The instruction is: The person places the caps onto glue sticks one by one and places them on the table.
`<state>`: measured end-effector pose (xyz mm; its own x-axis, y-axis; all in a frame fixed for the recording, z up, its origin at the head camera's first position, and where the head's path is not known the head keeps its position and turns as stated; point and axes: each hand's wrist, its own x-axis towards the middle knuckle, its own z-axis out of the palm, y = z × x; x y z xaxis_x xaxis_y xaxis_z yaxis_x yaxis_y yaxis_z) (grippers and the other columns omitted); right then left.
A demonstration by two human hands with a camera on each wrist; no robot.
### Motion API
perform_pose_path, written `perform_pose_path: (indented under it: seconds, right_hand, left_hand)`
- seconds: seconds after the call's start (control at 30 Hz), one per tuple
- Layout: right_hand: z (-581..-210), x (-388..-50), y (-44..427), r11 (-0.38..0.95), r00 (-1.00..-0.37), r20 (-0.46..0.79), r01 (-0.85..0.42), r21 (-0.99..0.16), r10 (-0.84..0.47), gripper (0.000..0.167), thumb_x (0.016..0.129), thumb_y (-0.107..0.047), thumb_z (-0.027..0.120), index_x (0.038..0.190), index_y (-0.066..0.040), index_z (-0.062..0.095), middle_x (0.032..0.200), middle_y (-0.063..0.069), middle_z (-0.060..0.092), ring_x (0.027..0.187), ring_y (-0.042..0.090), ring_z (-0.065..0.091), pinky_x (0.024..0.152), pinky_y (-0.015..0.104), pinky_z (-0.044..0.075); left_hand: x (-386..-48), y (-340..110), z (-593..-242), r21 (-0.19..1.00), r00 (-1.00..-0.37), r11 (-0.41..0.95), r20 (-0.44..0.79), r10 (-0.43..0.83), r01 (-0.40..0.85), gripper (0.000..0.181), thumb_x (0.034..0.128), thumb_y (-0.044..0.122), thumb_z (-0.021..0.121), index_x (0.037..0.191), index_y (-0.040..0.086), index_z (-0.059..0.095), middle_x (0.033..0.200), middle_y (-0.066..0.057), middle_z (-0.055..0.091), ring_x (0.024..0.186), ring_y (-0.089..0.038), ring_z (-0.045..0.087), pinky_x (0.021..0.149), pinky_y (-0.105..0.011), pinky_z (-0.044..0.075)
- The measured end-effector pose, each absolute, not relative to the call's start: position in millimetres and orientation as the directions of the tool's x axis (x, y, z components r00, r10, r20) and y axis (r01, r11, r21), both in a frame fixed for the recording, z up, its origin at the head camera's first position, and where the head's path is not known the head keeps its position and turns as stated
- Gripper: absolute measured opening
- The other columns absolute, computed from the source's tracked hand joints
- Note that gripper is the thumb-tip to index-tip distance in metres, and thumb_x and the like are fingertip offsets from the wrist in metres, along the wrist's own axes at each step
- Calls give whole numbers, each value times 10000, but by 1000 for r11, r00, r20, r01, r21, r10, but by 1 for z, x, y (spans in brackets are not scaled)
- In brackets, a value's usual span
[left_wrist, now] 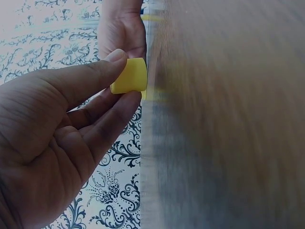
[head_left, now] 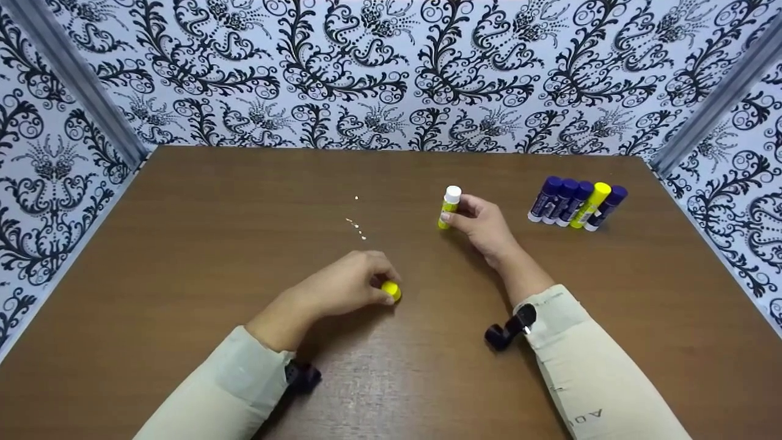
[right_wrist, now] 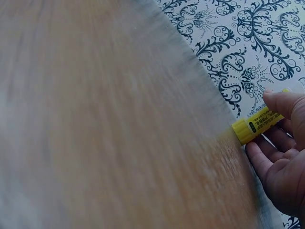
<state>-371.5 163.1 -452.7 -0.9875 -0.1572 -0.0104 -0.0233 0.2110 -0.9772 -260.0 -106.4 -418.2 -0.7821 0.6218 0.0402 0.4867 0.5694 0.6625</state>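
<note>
Between thumb and fingers my left hand (head_left: 345, 284) pinches a yellow glue stick cap (head_left: 391, 291), low over the table near its middle. The left wrist view shows the same yellow cap (left_wrist: 131, 76) held at the fingertips of the left hand (left_wrist: 52, 124). Farther back and to the right, my right hand (head_left: 486, 229) grips an uncapped yellow glue stick (head_left: 449, 209) upright, its white top pointing up. In the right wrist view the yellow glue stick (right_wrist: 259, 123) has its base at the table surface, and the right hand (right_wrist: 286, 162) wraps its side.
At the right stands a row of several capped glue sticks, purple ones (head_left: 568, 203) and one yellow stick (head_left: 590, 205). Small white crumbs (head_left: 356, 226) lie on the brown table (head_left: 244, 195) left of the hands. Patterned walls (head_left: 379, 73) enclose the table's back and sides.
</note>
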Motion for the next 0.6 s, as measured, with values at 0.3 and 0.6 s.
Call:
perform_pose_path:
  seconds: [0.3, 0.6]
  right_hand:
    - [-456, -373, 163, 199, -988, 26, -56, -978, -150, 474, 942, -55, 728, 1387, 51, 603, 1344, 223, 644, 1206, 233, 597, 1007, 197, 513]
    - [-456, -373, 162, 222, -990, 1, -32, -975, -139, 435, 959, -73, 719, 1372, 23, 620, 1329, 191, 660, 1174, 195, 610, 1034, 239, 504]
  left_hand:
    - [-261, -107, -419, 659, -782, 570, 43, 622, 490, 139, 869, 63, 819, 1004, 72, 784, 1014, -40, 707, 954, -171, 664, 903, -331, 601]
    - [-259, -107, -416, 665, -773, 552, 60, 631, 503, 142, 870, 49, 813, 1008, 54, 777, 1016, -55, 709, 963, -190, 678, 908, -328, 604]
